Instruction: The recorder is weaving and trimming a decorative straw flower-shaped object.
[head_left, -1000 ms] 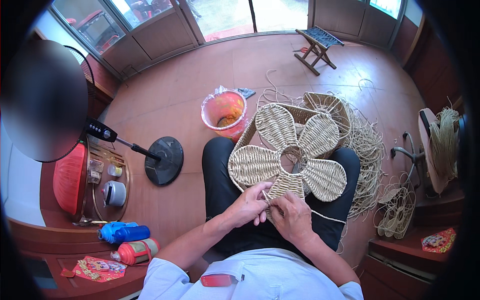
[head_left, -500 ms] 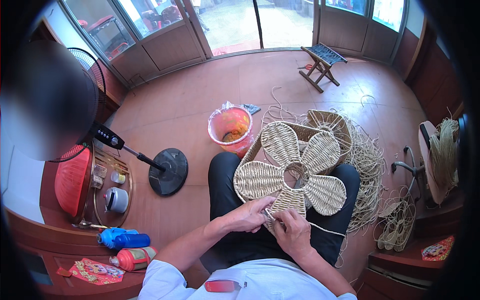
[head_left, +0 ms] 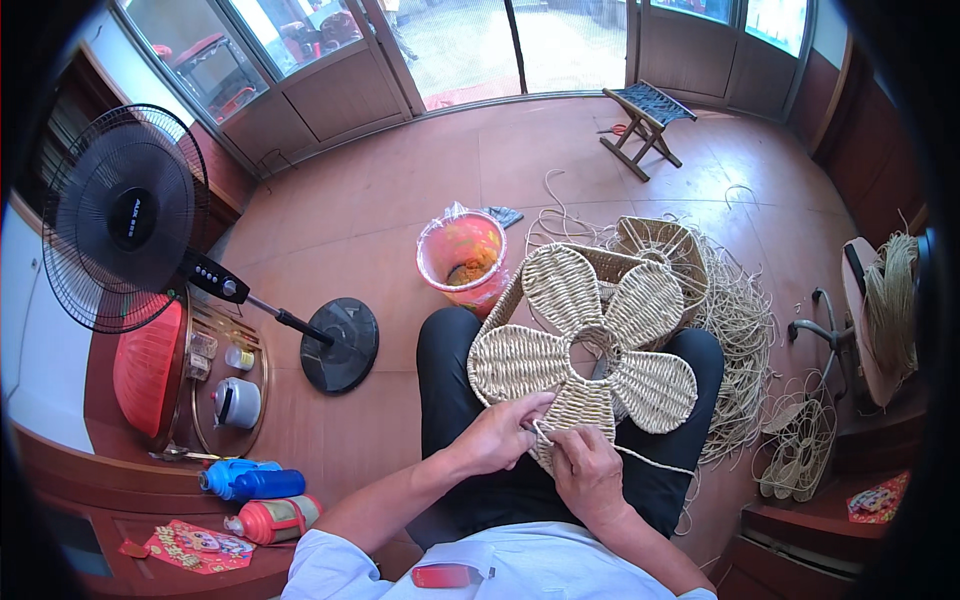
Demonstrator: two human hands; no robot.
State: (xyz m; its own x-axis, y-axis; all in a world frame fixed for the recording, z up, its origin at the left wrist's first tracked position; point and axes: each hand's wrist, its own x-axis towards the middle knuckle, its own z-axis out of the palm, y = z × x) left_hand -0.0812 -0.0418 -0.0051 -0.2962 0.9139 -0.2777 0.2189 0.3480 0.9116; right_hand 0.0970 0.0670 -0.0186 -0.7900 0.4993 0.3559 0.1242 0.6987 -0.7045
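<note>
One woven flower (head_left: 585, 355), one fan (head_left: 125, 215), one bucket (head_left: 463, 258) — two bottles (head_left: 255, 482), one stool (head_left: 648, 110).

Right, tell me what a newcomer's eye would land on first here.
First the pale woven flower-shaped piece lying on the person's lap at centre, with the left hand and right hand pinching a cord at its lower petal. Next, the big black standing fan at the left. Then the orange-red bucket on the floor just beyond the knees, and the loose heap of straw cord to the right.
</note>
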